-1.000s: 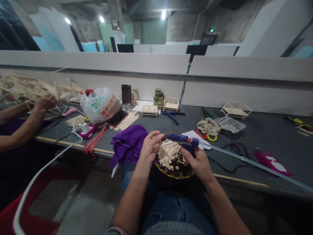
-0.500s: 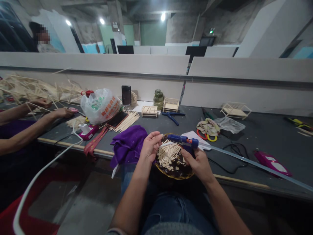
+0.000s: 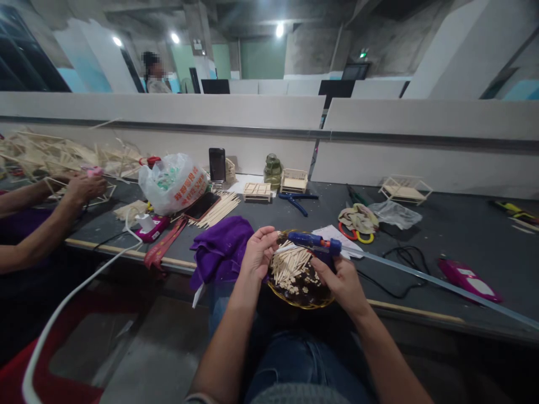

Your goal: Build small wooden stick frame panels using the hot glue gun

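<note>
Head view: left hand (image 3: 257,253) is curled, fingers (image 3: 269,238) bent in with tips close together at the near-left edge of a heap of short sticks (image 3: 290,264). One pale stick seems pinched there, but it is too small to be sure. The sticks lie loose in a shallow dark dish (image 3: 309,300) with a yellow rim, directly between the two sets of fingers and partly under them, at the near edge of the surface (image 3: 421,235) over the person's lap. Right hand (image 3: 344,283) is half closed at the dish's right side, its fingers touching the handle of a blue glue gun (image 3: 315,242) that lies just beyond the fingertips across the dish's far rim. Whether it grips the handle I cannot tell. A purple cloth (image 3: 221,249) is bunched just left of the left knuckles. A printed bag (image 3: 172,182) is well beyond the fingers, and a co-worker's hand (image 3: 84,188) is far to the left. Judgement: the sticks are very light, thin and stiff, likely to snap if bent and to scatter easily, so each is best pinched singly near mid-length with thumb and forefinger.
</note>
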### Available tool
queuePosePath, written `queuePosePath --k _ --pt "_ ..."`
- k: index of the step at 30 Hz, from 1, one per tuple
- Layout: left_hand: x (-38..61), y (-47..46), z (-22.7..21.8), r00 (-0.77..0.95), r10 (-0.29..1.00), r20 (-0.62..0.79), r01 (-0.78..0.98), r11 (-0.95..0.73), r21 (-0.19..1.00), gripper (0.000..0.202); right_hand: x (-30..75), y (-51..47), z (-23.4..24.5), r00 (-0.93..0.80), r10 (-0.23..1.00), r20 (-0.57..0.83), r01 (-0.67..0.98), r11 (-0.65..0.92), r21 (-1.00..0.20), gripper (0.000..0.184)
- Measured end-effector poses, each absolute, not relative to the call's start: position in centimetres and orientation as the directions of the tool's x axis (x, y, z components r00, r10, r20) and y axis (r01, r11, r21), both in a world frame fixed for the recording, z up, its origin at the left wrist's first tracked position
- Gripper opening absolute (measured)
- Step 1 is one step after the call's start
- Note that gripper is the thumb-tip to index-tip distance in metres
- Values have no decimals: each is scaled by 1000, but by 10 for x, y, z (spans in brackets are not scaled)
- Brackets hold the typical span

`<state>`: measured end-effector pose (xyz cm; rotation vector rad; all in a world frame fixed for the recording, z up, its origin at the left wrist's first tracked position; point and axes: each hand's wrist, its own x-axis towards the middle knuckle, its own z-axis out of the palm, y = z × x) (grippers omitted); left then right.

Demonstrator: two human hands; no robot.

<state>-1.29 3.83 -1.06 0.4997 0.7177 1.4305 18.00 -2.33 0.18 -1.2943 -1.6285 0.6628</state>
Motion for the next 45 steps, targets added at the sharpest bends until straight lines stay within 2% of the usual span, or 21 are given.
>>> queuePosePath --k 12,27,45 --pt "-13 38 -8 -6 989 -149 -705 102 702 46 180 -23 -2 -25 936 351 521 312 -794 38" --pt "-13 38 -8 -6 990 -140 -699 96 708 46 179 -25 0 -2 940 342 527 292 -798 31" --pt "-12 36 -7 6 989 -148 -708 108 698 44 176 -26 3 32 931 365 512 298 -805 36"
